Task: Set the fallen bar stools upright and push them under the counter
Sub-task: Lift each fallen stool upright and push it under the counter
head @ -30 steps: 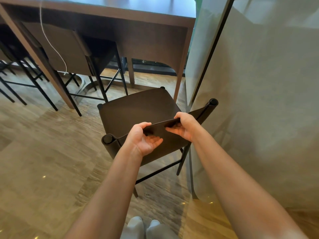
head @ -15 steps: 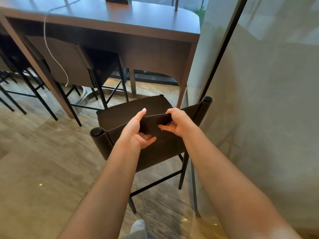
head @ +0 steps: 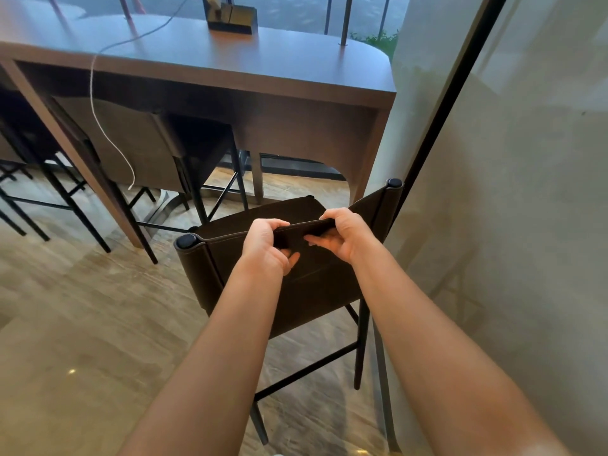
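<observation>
Wood floor (head: 82,324), brown surface (head: 230,60) ahead, dark leather stool (head: 316,284) upright on black legs, left hand (head: 263,245) and right hand (head: 342,235) both gripping backrest top edge.

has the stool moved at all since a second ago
Yes. The stool has shifted forward toward the counter; its right post now sits closer to the counter's end leg.
</observation>
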